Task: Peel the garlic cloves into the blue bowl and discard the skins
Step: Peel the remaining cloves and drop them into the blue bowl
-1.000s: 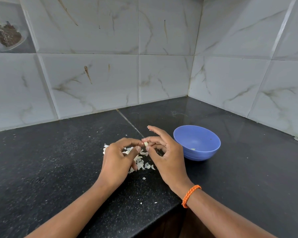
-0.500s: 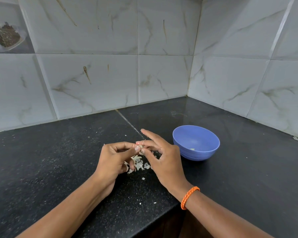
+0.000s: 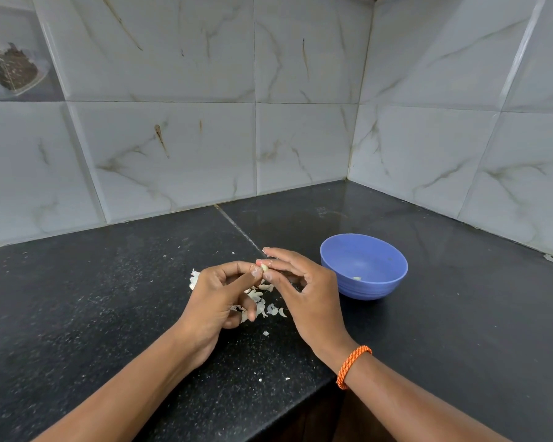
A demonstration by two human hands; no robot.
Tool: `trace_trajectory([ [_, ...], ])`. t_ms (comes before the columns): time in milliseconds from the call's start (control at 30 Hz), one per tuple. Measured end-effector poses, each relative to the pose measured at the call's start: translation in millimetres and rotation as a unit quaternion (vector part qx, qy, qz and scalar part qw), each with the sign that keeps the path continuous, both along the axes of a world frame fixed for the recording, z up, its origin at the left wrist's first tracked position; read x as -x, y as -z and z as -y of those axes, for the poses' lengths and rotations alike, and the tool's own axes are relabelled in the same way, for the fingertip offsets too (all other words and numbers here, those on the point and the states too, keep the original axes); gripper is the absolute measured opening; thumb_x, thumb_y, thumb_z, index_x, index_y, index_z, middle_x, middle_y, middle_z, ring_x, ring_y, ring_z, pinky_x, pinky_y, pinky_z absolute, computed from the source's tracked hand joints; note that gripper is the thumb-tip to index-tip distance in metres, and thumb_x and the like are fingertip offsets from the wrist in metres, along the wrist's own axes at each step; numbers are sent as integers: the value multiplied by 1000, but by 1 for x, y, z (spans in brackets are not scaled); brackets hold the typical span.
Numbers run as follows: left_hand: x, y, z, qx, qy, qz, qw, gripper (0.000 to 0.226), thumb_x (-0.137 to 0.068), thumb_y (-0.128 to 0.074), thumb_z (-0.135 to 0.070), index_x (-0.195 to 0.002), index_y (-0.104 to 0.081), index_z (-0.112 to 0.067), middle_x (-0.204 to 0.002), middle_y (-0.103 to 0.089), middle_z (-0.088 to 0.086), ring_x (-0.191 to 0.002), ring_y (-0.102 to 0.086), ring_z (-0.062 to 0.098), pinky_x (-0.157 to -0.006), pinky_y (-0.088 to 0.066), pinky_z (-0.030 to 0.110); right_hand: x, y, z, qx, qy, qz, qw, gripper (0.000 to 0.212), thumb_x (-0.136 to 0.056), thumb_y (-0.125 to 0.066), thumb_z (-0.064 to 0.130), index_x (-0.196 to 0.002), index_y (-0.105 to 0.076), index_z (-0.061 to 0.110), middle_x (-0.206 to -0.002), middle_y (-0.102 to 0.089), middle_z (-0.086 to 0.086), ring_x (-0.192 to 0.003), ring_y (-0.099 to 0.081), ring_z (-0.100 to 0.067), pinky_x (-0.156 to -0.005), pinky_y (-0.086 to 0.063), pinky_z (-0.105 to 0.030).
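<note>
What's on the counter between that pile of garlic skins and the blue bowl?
In the head view, only the right hand sits between the skins and the blue bowl; the counter there looks bare.

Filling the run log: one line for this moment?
both hands pinch garlic clove | skins on counter | blue bowl right

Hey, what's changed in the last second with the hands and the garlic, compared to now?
Little has changed. Both hands, left hand and right hand, still pinch the garlic clove between their fingertips above the pile of skins, shifting only slightly as they work it. Nothing was let go. The blue bowl and the skins stay where they were on the black counter.
</note>
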State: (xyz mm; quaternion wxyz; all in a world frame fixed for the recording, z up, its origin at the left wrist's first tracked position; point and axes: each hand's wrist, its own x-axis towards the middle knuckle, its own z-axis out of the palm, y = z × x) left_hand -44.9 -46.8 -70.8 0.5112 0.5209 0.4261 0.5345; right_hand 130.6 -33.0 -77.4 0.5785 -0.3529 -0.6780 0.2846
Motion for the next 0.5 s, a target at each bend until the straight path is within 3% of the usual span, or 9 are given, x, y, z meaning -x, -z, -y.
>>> trace_trajectory([
  [100,3,-1,-1,-36,-35,-44,998,17,-107,-66,-21,-101,-82,-17,-108,-78,9,-52,-59,23,-41,-24,22,-1,3,-3,-6,32,-5,999,20,-100,-75,12,-119,-79,16,-106,-81,12,-102,-77,-7,-84,-65,-32],
  [200,2,-2,0,-92,-81,-107,987,16,-107,-67,-17,-106,-81,-25,-107,-78,1,-50,-61,27,-43,-34,25,-1,4,-3,-14,38,0,999,15,-103,-71,13,-115,-80,15,-102,-79,12,-97,-77,-15,-76,-65,-29],
  [367,-2,1,3,-140,-124,-165,968,14,-101,-75,-17,-109,-81,-27,-101,-80,-7,-45,-65,26,-51,-45,20,0,4,-4,-7,30,12,999,22,-104,-68,11,-124,-75,16,-103,-80,7,-90,-79,-14,-81,-65,-31],
  [500,-2,1,3,-155,-146,-153,965,8,-94,-83,-25,-102,-85,-25,-100,-80,-9,-46,-67,28,-48,-52,38,1,4,-3,-4,13,19,1000,24,-103,-70,8,-126,-72,16,-102,-81,4,-93,-79,-12,-85,-65,-33],
])
